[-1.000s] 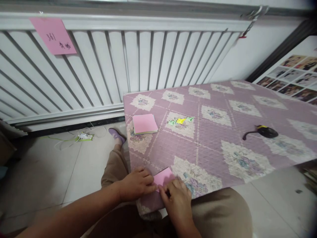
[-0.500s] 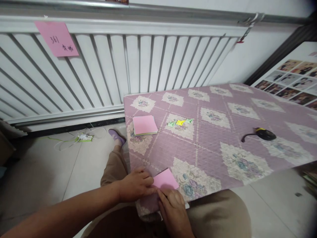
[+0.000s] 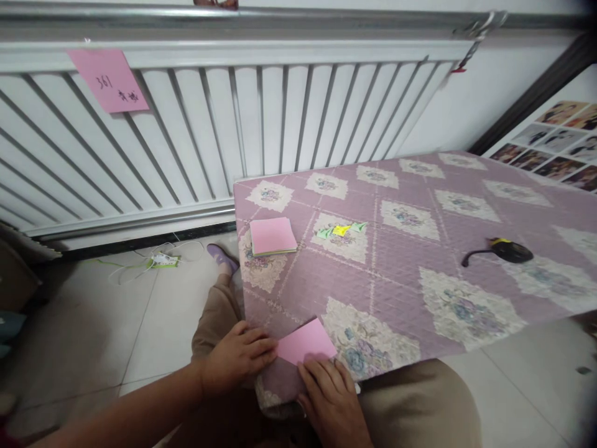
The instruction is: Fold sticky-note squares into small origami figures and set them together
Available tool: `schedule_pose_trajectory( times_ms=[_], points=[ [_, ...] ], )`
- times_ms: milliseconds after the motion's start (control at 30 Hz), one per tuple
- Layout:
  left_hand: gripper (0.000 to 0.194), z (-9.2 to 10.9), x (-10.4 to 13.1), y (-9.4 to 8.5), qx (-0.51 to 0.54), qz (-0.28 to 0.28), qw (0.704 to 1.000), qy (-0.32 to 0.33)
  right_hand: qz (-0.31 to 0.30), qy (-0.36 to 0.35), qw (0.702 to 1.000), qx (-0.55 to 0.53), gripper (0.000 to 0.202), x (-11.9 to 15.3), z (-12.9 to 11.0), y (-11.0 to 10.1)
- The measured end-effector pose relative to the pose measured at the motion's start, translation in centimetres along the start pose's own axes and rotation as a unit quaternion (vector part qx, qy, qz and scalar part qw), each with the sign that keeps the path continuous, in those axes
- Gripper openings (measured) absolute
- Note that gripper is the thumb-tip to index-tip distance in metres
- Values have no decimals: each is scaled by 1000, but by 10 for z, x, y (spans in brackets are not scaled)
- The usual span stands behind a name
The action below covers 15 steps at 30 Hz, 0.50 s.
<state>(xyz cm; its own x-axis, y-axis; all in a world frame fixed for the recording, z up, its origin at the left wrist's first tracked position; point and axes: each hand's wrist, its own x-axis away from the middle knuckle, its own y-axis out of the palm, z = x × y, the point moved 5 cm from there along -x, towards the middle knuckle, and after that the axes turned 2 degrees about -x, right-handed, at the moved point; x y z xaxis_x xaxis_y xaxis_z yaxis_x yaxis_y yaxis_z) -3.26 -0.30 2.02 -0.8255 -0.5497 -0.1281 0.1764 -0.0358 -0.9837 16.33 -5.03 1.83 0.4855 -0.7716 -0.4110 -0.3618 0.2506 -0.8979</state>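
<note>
A folded pink sheet of paper [image 3: 308,340] lies at a slant on the near left corner of the covered table. My left hand [image 3: 242,352] has its fingers bent and drawn together, the tips on the paper's left corner. With fingers side by side, my right hand [image 3: 329,387] presses down the near edge of the same sheet; part of that edge is hidden beneath them. Farther back sits a stack of square paper [image 3: 273,236], pink on top. To its right, small folded green and yellow paper pieces [image 3: 341,230] stand in a row.
A purple floral tablecloth [image 3: 340,280] covers the table. A black object with a thin curved tail [image 3: 512,251] lies on the right. Behind the table is a white radiator [image 3: 270,118] bearing a pink note [image 3: 112,81]. A power strip [image 3: 163,260] with cables lies on the floor.
My left hand has slid left along the pink paper, uncovering more of it. My right hand's fingers have straightened along the near edge, and the two hands are farther apart.
</note>
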Motion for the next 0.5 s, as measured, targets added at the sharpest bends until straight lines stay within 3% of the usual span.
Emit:
schedule_pose_trajectory(
  times_ms=[333,500],
  points=[
    [36,0,10,12,35,15,999,-29,9,-19,1000,9,25,8,7,-8],
    [28,2,5,12,44,24,996,-67,14,26,999,-19,17,4,6,-12]
  ],
)
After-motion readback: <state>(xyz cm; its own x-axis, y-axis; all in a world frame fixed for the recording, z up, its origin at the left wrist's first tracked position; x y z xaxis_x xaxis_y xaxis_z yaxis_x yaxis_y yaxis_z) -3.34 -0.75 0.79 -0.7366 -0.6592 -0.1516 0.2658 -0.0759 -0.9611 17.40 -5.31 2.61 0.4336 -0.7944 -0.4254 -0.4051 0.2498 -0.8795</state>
